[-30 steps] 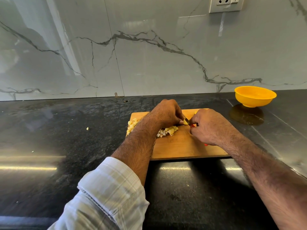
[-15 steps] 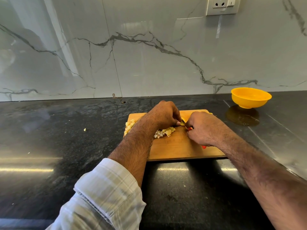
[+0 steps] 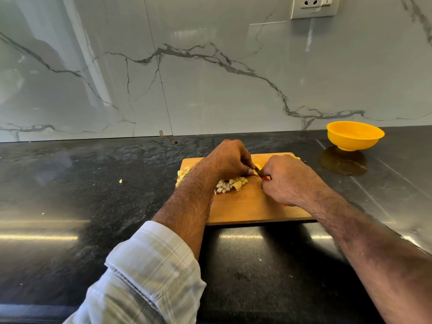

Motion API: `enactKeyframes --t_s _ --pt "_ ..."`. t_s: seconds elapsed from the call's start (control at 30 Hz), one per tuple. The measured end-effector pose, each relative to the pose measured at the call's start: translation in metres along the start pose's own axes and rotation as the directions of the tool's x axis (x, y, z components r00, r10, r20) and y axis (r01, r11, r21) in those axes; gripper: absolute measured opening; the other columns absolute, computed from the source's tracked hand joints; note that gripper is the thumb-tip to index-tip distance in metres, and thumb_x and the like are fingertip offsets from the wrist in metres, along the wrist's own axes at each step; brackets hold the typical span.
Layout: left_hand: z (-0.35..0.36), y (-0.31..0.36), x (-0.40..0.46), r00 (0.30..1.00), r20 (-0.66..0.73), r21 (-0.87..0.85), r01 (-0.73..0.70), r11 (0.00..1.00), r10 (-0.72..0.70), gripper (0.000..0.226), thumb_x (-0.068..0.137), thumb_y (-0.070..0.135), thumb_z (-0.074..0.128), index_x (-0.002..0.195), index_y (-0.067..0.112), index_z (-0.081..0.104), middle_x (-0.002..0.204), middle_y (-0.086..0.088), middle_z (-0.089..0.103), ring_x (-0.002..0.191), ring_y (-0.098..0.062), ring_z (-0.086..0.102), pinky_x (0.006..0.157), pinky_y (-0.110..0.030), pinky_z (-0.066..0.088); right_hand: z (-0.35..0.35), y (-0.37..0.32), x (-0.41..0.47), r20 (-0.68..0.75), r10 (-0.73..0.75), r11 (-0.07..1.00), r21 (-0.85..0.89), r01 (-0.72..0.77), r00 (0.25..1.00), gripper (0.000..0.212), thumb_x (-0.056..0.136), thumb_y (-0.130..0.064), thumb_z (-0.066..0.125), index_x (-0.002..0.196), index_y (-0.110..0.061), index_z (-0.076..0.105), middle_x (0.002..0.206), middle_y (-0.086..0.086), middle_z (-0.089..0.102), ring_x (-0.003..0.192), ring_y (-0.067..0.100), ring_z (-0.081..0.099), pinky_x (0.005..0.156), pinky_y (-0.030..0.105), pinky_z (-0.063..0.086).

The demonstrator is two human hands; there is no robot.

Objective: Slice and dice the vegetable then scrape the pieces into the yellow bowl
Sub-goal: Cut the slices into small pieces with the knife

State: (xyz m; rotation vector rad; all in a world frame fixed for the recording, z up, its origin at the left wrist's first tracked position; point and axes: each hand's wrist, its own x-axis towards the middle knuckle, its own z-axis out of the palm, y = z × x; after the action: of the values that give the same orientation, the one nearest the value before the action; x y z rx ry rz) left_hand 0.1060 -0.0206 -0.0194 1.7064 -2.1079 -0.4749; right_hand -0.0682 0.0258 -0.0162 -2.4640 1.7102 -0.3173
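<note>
A wooden cutting board [image 3: 252, 209] lies on the black counter. A heap of pale yellow diced pieces [image 3: 231, 184] sits on its left half, partly hidden by my left forearm. My left hand [image 3: 228, 159] curls over a small uncut piece of the vegetable [image 3: 257, 166] at the board's middle and holds it down. My right hand [image 3: 288, 178] grips a knife with a red handle [image 3: 266, 177]; its blade is mostly hidden between the two hands. The yellow bowl [image 3: 354, 135] stands empty at the back right, apart from the board.
The marble wall [image 3: 210, 78] rises right behind the counter, with a socket [image 3: 313, 5] at the top right. One stray diced bit [image 3: 120, 181] lies on the counter left of the board. The counter's front edge [image 3: 35, 311] runs along the bottom.
Both hands stay together over the board's middle with hardly any shift. The view has drifted slightly, so the board and bowl sit a little lower and further left in the picture.
</note>
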Motion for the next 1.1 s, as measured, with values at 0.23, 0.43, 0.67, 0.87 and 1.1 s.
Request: enactKeyframes --t_s 0.23,0.43,0.67,0.87,1.1 --pt "0.0 0.003 -0.002 1.0 -0.004 0.029 -0.001 1.0 0.001 0.01 0.089 0.019 0.083 0.099 0.017 0.083 0.099 0.004 0.077 0.094 -0.009 0.069 0.088 -0.029 0.06 0.002 -0.004 0.003 0.032 0.009 1.0 0.002 -0.009 0.999 0.033 0.091 -0.025 0.067 0.122 -0.017 0.069 0.091 -0.003 0.065 0.085 0.015 0.064 0.082 0.033 0.061" --pt "-0.004 -0.003 -0.004 1.0 -0.025 0.015 -0.002 1.0 0.002 0.007 0.088 0.018 0.084 0.094 0.019 0.082 0.096 0.007 0.077 0.091 -0.006 0.069 0.085 -0.027 0.06 0.005 0.005 0.001 -0.027 -0.029 1.0 0.004 0.029 0.999 0.031 0.09 -0.033 0.065 0.117 -0.022 0.075 0.096 -0.004 0.07 0.085 0.015 0.065 0.074 0.029 0.059" --pt "-0.006 -0.01 0.0 1.0 0.001 0.04 0.009 0.999 -0.009 0.008 0.085 0.025 0.086 0.091 0.028 0.082 0.097 0.015 0.07 0.1 -0.007 0.062 0.101 -0.045 0.056 -0.002 0.003 -0.002 -0.091 -0.086 0.996 0.032 0.089 0.992 0.028 0.093 -0.03 0.066 0.118 -0.021 0.077 0.088 -0.002 0.073 0.074 0.012 0.065 0.065 0.025 0.058" --pt "-0.005 -0.015 0.001 0.999 0.03 0.037 0.036 0.999 -0.038 0.008 0.085 0.029 0.085 0.084 0.035 0.08 0.101 0.017 0.07 0.113 -0.013 0.06 0.114 -0.064 0.04 0.004 -0.002 0.001 -0.022 -0.018 1.0 0.022 0.019 1.0 0.029 0.089 -0.029 0.064 0.114 -0.021 0.077 0.095 -0.002 0.071 0.084 0.014 0.066 0.078 0.033 0.062" --pt "-0.008 -0.011 -0.002 0.997 0.053 -0.048 0.064 0.997 -0.061 0.01 0.088 0.021 0.084 0.088 0.031 0.081 0.104 0.012 0.072 0.106 -0.009 0.062 0.106 -0.05 0.052 0.007 -0.005 0.007 0.028 0.007 1.0 0.028 -0.008 1.0 0.034 0.091 -0.028 0.066 0.124 -0.018 0.071 0.095 -0.003 0.068 0.087 0.015 0.064 0.083 0.034 0.061"
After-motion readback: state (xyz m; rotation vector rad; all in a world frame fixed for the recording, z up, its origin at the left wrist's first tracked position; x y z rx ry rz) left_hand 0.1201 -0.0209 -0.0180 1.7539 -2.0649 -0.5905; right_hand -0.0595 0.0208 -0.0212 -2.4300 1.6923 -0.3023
